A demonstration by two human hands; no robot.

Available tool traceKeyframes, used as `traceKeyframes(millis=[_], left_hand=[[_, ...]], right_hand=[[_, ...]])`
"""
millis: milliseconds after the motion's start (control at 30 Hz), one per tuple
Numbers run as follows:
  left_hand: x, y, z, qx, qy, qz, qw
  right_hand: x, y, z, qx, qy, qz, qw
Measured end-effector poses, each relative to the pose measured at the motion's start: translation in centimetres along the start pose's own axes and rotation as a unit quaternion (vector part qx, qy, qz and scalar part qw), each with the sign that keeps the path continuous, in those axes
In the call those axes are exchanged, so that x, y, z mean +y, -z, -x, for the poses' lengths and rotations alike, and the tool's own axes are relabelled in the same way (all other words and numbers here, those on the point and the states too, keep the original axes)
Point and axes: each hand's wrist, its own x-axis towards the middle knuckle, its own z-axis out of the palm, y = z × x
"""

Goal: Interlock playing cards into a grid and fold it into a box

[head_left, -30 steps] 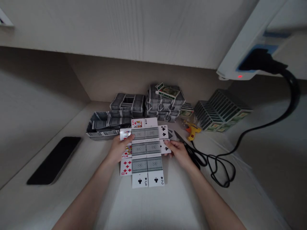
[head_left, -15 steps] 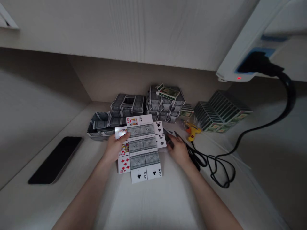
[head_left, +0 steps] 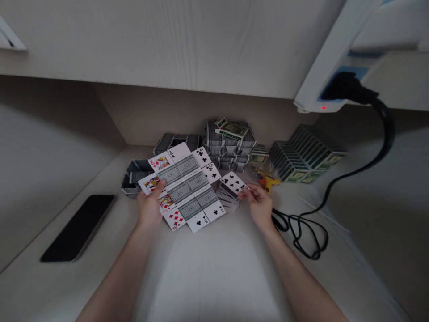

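My left hand (head_left: 150,208) is closed on the left edge of a panel of joined playing cards (head_left: 187,188), thumb on top. Patterned grey backs fill the panel's middle, and card faces stick out on every side. The panel is tilted, turned at a slant to me. Between the thumb and fingers of my right hand (head_left: 259,205) is one playing card (head_left: 233,182), a black-suited card with its face up. Under that card a spread pile of loose cards (head_left: 227,200) lies on the surface, partly hidden.
Behind stand grey card-built boxes (head_left: 229,141), with an opened card packet (head_left: 233,129) on top. Stacked card packs (head_left: 303,156), a yellow glue gun (head_left: 268,182) and a looping black cable (head_left: 310,237) are at right. A phone (head_left: 78,228) lies left; a power strip (head_left: 321,58) hangs above.
My left hand has turned the card panel counterclockwise and shifted it slightly left. My right hand, earlier by the scissors and pile, now has a single card raised above the loose cards.
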Motion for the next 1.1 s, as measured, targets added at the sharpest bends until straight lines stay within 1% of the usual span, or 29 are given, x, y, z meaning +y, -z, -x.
traceKeyframes(millis=[67,133,300,400,500,667,867,1100], left_hand=[[0.0,0.0,-0.1,0.007,-0.002,0.003,1.0],[0.0,0.0,-0.2,0.011,-0.002,0.004,1.0],[-0.3,0.1,-0.4,0.018,-0.009,0.015,1.0],[-0.3,0.1,-0.3,0.008,-0.008,0.026,1.0],[-0.3,0.1,-0.3,0.012,-0.003,0.022,1.0],[-0.5,0.2,-0.2,-0.011,0.011,0.003,1.0],[-0.5,0.2,0.0,-0.042,0.045,-0.016,0.998],[-0.6,0.2,0.1,-0.051,0.052,-0.022,0.997]], right_hand=[[-0.2,-0.1,-0.1,-0.007,-0.026,-0.036,0.999],[-0.4,-0.2,0.0,-0.011,-0.037,-0.021,0.999],[-0.5,-0.1,0.2,-0.023,-0.037,0.025,0.999],[-0.5,0.0,0.3,-0.012,-0.035,0.021,0.999],[-0.5,0.0,0.3,-0.008,-0.039,0.013,0.999],[-0.9,-0.1,0.6,-0.056,-0.044,0.051,0.996],[-0.9,0.2,0.6,-0.094,-0.023,0.089,0.991],[-0.7,1.1,0.1,-0.135,0.001,0.126,0.983]])
